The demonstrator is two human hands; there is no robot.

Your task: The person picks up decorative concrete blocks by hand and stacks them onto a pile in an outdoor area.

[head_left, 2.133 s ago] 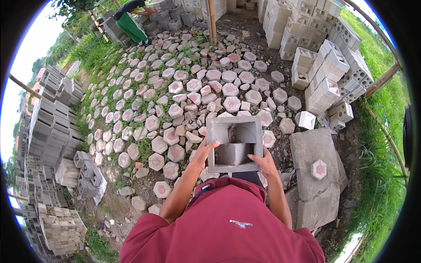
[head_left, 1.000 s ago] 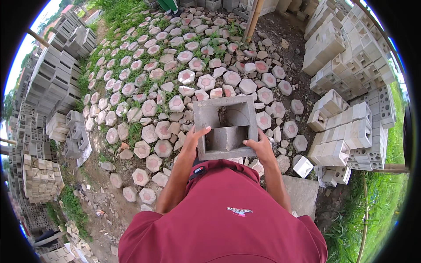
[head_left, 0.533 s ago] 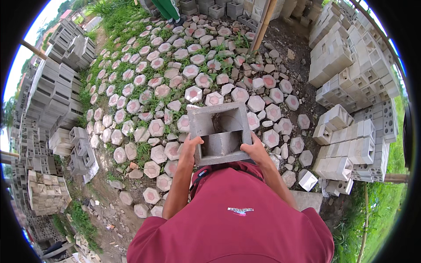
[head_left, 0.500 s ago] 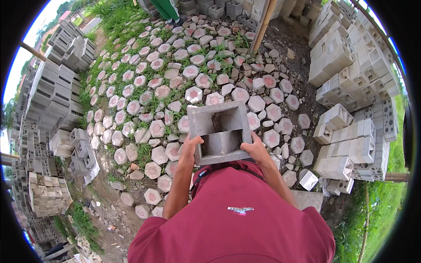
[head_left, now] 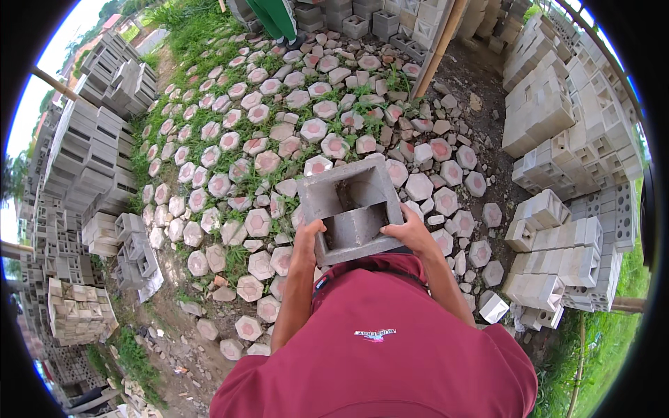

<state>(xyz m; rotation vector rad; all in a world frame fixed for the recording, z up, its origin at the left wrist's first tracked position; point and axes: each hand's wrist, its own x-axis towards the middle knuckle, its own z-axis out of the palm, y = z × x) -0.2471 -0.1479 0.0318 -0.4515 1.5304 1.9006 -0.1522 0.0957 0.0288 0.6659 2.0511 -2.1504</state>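
A grey hollow concrete block (head_left: 354, 231) is held up in front of my body, its two open cavities facing up toward me. On its left side my left hand (head_left: 306, 240) grips the wall, thumb over the near rim. My right hand (head_left: 410, 233) clasps the opposite side the same way, thumb at the edge of the near cavity. The fingers beneath the block are hidden. A little dark debris shows inside the far cavity.
Hexagonal pavers (head_left: 258, 223) with reddish centres cover the ground amid grass and rubble. Stacked blocks stand at right (head_left: 550, 104) and left (head_left: 90, 153). A wooden post (head_left: 439, 49) rises ahead. A person in green trousers (head_left: 275, 17) stands at the far side.
The surroundings have shifted slightly right and down in the view. Both hands keep their hold on the block, which is tilted slightly more. More of the person in green trousers shows.
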